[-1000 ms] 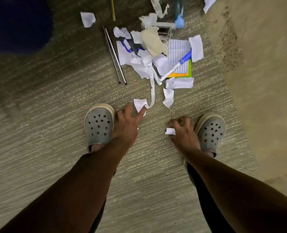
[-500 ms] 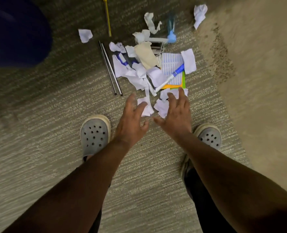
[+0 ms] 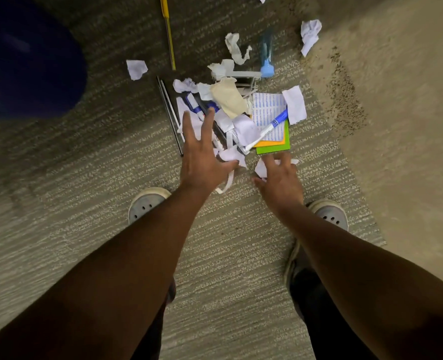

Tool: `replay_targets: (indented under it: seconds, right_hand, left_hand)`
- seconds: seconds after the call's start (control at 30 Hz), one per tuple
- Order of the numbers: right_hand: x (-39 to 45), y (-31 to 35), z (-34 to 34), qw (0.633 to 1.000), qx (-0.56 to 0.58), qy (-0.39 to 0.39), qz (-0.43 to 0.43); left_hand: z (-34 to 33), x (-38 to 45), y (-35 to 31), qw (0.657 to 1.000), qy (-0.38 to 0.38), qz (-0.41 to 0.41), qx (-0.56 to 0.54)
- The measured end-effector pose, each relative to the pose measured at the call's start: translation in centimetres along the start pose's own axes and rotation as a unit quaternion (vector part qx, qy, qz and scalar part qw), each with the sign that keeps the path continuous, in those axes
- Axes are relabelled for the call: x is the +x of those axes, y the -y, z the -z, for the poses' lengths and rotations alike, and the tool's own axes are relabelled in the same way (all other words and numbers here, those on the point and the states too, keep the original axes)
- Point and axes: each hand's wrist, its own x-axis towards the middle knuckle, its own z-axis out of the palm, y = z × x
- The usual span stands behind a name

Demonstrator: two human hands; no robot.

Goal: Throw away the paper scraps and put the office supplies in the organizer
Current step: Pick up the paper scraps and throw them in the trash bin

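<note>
A heap of white paper scraps (image 3: 242, 129) lies on the carpet, mixed with a blue marker (image 3: 270, 128), green and orange sticky notes (image 3: 275, 146), a lined sheet (image 3: 268, 105), two dark thin pens (image 3: 170, 118) and more blue markers (image 3: 195, 106). A pale wire organizer (image 3: 242, 75) shows half hidden at the heap's far side. My left hand (image 3: 202, 157) hovers over the heap's near left with fingers spread straight, thumb beside a scrap (image 3: 231, 155); a paper strip (image 3: 225, 184) curls under it. My right hand (image 3: 280, 181) rests its fingertips on a white scrap (image 3: 261, 168).
A dark blue bin (image 3: 28, 61) stands at the upper left. A yellow pencil (image 3: 169, 35), a blue-capped tube (image 3: 266, 58) and loose crumpled papers (image 3: 136, 69) (image 3: 310, 32) lie farther out. My grey clogs (image 3: 147, 203) (image 3: 329, 213) flank the arms. Bare beige floor (image 3: 402, 113) borders the carpet at right.
Both hands have moved forward from near my shoes to the heap. The left hand's fingers have spread over the scraps; the right hand has come onto a scrap near the sticky notes.
</note>
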Motion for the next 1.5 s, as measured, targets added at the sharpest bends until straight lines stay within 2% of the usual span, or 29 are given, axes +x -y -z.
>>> replay_targets:
  seconds: [0.07,0.2,0.5,0.57,0.7,0.77,0.87,0.93,1.03,1.13,1.23,1.3,1.37,1.5]
  right_hand:
    - [0.1,-0.3,0.1,0.998,0.053,0.006,-0.022]
    - [-0.2,-0.9,0.2,0.996,0.057,0.063,-0.011]
    - [-1.5,0.5,0.5,0.972,0.188,0.043,-0.135]
    - [-1.3,1.0,0.4,0.965,0.215,0.050,-0.141]
    - [-0.1,1.7,0.7,0.960,0.232,0.048,-0.148]
    - [0.4,1.9,0.9,0.957,0.241,0.044,-0.153]
    - [0.5,2.0,0.9,0.957,0.243,0.005,-0.157]
    - [0.2,2.0,0.9,0.954,0.253,-0.019,-0.161]
    - [-0.6,1.9,1.0,0.952,0.253,-0.014,-0.170]
    - [-2.1,1.3,1.6,0.953,0.249,0.003,-0.175]
    - [-3.9,1.7,3.2,0.951,0.248,0.017,-0.181]
    - [-4.9,2.8,4.8,0.946,0.259,0.032,-0.194]
    - [-6.0,4.6,6.9,0.920,0.322,0.046,-0.217]
    - [-7.4,9.9,12.5,0.868,0.442,0.078,-0.210]
  left_hand:
    - [0.5,1.6,0.0,1.000,0.003,0.024,0.004]
    - [0.6,3.6,0.1,0.997,0.000,0.079,0.016]
    - [0.3,-0.9,-0.2,0.995,-0.070,0.049,-0.049]
    - [-0.1,-2.0,-0.1,0.997,-0.046,0.060,-0.033]
    - [-1.1,-2.9,-0.4,0.995,0.058,0.082,0.007]
    - [-2.0,-2.5,-0.9,0.991,0.095,0.050,0.077]
    - [-3.3,-2.0,-1.5,0.973,0.107,-0.019,0.206]
    - [-4.0,-2.0,-1.3,0.967,0.108,-0.042,0.228]
    - [-3.8,-2.7,-0.7,0.982,0.094,-0.001,0.164]
    - [-2.4,-3.7,-0.9,0.995,0.063,0.075,0.031]
    - [0.7,-5.9,-1.8,0.984,0.038,0.142,-0.104]
    - [3.5,-7.6,-2.6,0.962,0.035,0.213,-0.166]
    - [6.8,-9.1,-3.6,0.923,0.048,0.272,-0.266]
    - [16.3,-10.7,-6.2,0.851,0.043,0.289,-0.437]
